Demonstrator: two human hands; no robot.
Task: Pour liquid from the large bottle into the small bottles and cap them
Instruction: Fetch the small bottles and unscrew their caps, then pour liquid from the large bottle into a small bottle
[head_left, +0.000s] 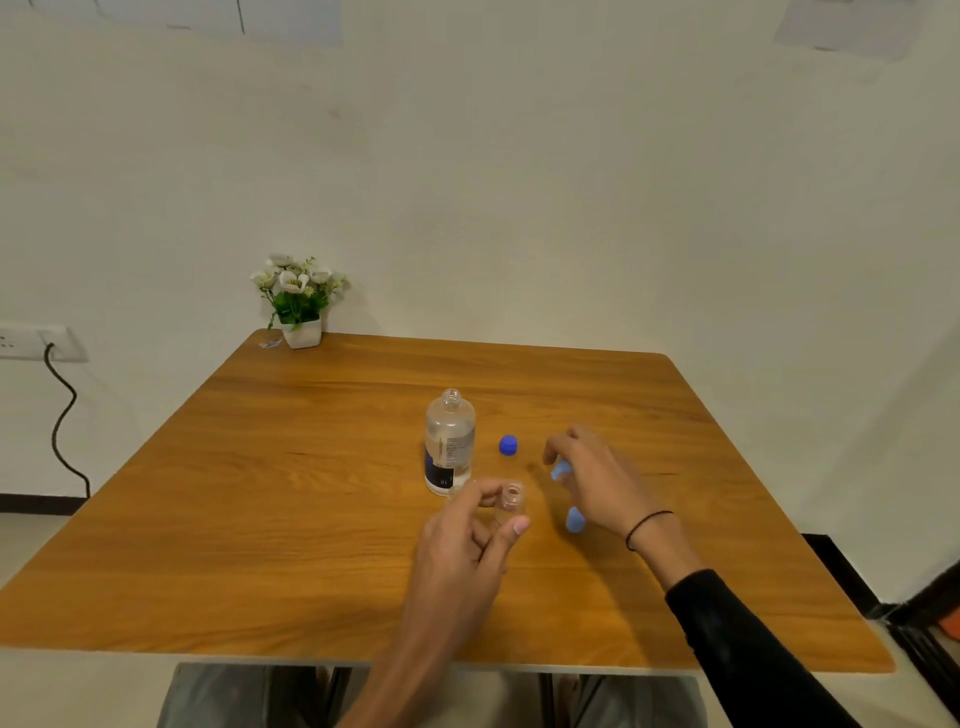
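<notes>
The large clear bottle (449, 441) stands uncapped near the table's middle, with a dark label low on its side. Its dark blue cap (508, 445) lies just to its right. My left hand (467, 535) pinches a small clear bottle (511, 500) with an open mouth, between thumb and fingers, in front of the large bottle. My right hand (597, 475) hovers to the right with fingers curled around a light blue cap (560, 472), blurred. Another light blue object (575, 519), blurred, sits below that hand.
A white pot of artificial flowers (300, 304) stands at the wooden table's (260, 519) far left corner, beside a small scrap. A wall socket with a black cable (62, 415) is at the left. My knees show under the front edge.
</notes>
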